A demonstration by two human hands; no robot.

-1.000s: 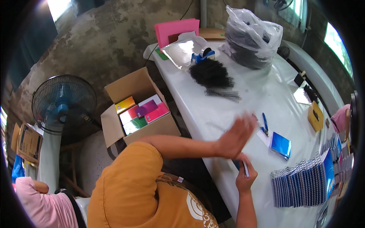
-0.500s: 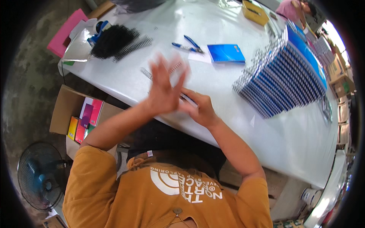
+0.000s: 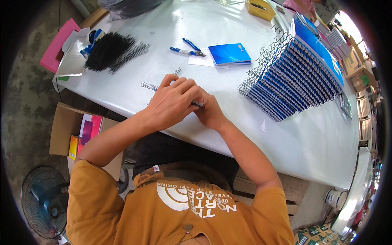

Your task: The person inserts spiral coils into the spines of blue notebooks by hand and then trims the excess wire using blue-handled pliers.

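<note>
My right hand (image 3: 210, 113) grips a thin spiral notebook (image 3: 199, 103), of which only a pale edge and a bit of dark coil show. Over it lies my left hand (image 3: 173, 102), its fingers bent and closed against the notebook and the right hand. The rest of the notebook is hidden by both hands. Loose wire coils (image 3: 148, 86) lie on the table just beyond the left hand. Farther off are blue-handled pliers (image 3: 188, 48) and a few blue-covered notebooks (image 3: 229, 54) on a white sheet.
A tall stack of spiral-bound blue notebooks (image 3: 292, 79) stands on the right. Black coils (image 3: 108, 51) are heaped at the far left. Below the table edge are a carton (image 3: 61, 126) of colourful notebooks and a fan (image 3: 45, 200). A yellow tray (image 3: 260, 10) sits at the back.
My left hand was raised, blurred, with fingers spread; it has come down and closed over the notebook in the right hand. The whole view has shifted slightly.
</note>
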